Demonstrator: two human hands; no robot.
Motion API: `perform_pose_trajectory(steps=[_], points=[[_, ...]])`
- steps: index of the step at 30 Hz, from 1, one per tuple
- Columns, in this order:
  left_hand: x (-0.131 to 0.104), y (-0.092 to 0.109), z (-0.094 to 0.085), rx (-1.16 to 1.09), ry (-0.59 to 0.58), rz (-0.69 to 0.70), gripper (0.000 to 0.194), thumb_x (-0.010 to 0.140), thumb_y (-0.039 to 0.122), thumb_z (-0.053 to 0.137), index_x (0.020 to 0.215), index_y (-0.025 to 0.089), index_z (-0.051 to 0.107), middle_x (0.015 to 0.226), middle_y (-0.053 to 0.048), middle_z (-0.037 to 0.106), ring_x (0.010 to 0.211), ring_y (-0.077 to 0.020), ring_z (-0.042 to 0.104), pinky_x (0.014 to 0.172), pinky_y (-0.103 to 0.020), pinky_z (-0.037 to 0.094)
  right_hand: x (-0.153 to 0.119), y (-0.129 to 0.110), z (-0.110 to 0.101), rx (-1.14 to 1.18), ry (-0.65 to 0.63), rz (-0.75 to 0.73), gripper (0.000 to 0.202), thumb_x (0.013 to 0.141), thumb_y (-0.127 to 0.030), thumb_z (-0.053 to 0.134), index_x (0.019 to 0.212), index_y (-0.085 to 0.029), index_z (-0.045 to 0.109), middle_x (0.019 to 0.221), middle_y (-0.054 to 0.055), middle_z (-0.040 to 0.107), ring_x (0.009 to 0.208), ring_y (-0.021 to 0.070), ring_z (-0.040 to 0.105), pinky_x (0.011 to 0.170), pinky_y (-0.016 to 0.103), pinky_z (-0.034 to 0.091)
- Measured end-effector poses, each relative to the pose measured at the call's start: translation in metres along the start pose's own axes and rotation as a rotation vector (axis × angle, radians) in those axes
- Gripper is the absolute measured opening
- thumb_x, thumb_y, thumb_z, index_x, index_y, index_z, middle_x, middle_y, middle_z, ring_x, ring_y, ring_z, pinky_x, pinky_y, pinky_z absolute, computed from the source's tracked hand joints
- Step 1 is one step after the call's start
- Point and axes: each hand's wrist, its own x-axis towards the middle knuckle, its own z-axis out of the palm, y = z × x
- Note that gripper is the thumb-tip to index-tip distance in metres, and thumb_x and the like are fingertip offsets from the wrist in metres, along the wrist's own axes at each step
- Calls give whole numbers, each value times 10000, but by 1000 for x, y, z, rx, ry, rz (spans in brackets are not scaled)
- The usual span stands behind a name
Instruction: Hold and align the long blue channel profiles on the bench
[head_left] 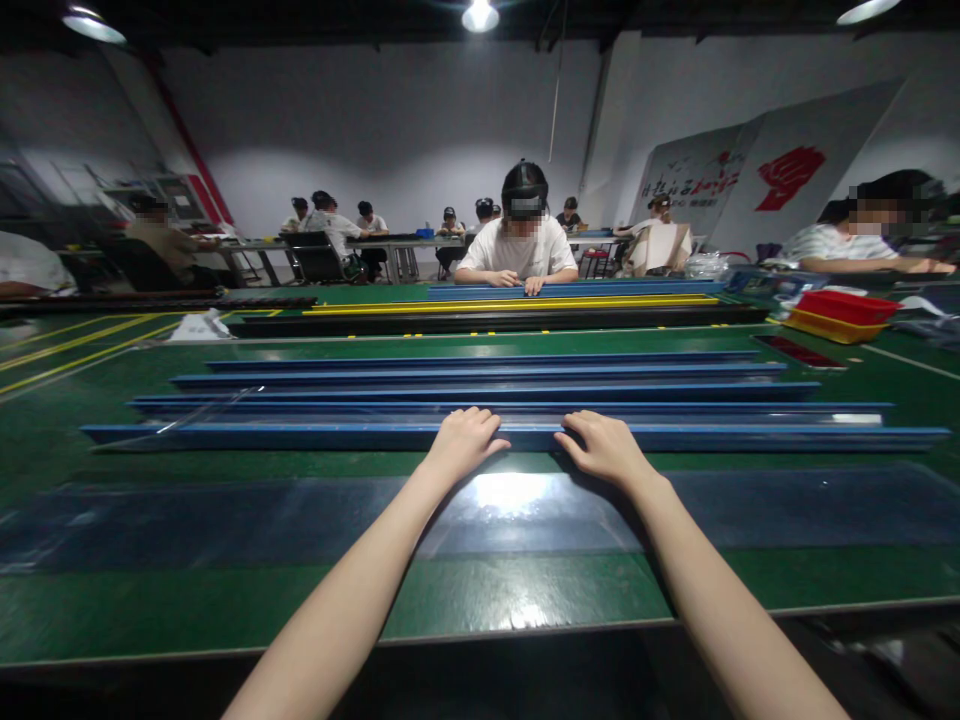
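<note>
1. Left hand [469, 440]: grip closed on the nearest blue rail [532, 438], left of its middle.
2. Right hand [600, 442]: grip closed on the same rail, near the left hand.
3. The rail lies across the green surface [247, 615], beyond a clear sheet [517, 510].

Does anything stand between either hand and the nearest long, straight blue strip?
Nothing visible: the left hand and right hand rest on that long, straight blue strip. The flat, clear plastic film lies under the forearms.
</note>
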Motion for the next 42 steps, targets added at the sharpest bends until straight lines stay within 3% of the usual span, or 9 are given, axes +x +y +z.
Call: perform_pose_trajectory(steps=[5,12,26,42], points=[[0,0,-1,-22,-5,-1,270,811,438,514,842,172,552,865,-48,620,841,-189,549,687,-283,370,2,-4,1,-1,-47,-4,299,862,-369,381,931,-184,606,924,72,643,824,170,570,642,236,331],[0,2,-3,-26,-14,-7,266,815,433,512,835,170,551,863,-51,617,840,-186,547,688,-278,371,2,-3,3,77,10,-48,295,860,-343,397,1011,-187,597,1009,76,627,938,175,546,729,246,372],[0,1,-1,-20,-2,4,280,818,443,499,839,169,552,860,-57,611,838,-194,544,687,-288,369,8,-12,11,29,99,-151,288,888,-368,366,823,-180,576,826,55,587,797,159,509,655,242,332],[0,0,-2,-1,18,15,300,819,453,492,878,166,556,893,-47,628,851,-192,543,720,-297,336,10,-12,2,30,50,-64,229,851,-323,444,747,-184,594,797,31,604,752,135,534,550,239,253]])
